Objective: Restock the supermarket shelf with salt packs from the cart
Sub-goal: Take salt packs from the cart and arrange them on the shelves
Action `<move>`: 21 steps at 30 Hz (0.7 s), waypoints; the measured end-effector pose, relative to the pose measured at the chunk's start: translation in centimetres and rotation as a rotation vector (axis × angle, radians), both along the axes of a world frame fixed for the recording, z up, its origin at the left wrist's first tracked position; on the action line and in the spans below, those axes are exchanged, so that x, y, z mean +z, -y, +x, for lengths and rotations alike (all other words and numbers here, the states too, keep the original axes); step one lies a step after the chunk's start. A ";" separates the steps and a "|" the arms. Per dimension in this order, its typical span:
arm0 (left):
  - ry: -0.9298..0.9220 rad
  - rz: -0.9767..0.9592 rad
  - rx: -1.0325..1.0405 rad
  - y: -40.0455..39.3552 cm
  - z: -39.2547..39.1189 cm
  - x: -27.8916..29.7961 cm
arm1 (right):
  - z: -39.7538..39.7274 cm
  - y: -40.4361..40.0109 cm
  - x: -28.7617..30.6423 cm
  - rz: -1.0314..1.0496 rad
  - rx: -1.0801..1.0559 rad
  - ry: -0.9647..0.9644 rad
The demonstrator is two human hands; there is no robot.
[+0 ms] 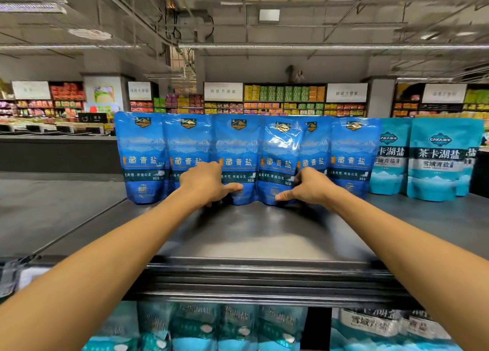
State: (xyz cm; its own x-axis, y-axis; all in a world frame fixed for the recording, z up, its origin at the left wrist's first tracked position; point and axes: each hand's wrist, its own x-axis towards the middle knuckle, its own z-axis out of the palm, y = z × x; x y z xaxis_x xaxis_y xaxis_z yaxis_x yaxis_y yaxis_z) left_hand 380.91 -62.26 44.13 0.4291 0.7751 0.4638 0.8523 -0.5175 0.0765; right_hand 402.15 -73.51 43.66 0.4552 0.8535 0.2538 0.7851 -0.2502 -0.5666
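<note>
Several blue salt packs stand upright in a row at the back of the dark top shelf. My left hand rests against the lower front of the packs left of centre, fingers curled, thumb stretched toward the right. My right hand touches the base of a tilted, wrinkled pack right of centre, thumb stretched left. The fingertips of both hands are hidden against the packs. No cart is in view.
Teal salt packs stand to the right of the blue row. More teal packs fill the shelf below. The shelf's front lip runs across under my forearms. A low dark counter lies to the left.
</note>
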 end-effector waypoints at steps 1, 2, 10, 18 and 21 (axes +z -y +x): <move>0.012 -0.010 -0.015 0.2 -0.2 0.1 | 0.0 0.4 0.0 0.017 -0.018 0.025; 0.028 -0.034 -0.037 0.4 -0.6 0.2 | -0.1 0.9 -0.1 0.055 -0.041 0.044; 0.618 -0.108 -0.331 8.1 -3.2 0.5 | -0.4 10.5 -0.2 0.553 0.124 -0.360; 0.961 -0.597 -1.052 22.1 -0.1 -5.7 | -3.4 25.1 -7.9 0.934 0.220 -0.448; 1.000 -0.769 -1.227 26.1 2.7 -11.1 | -3.6 29.8 -12.6 0.953 0.031 -0.466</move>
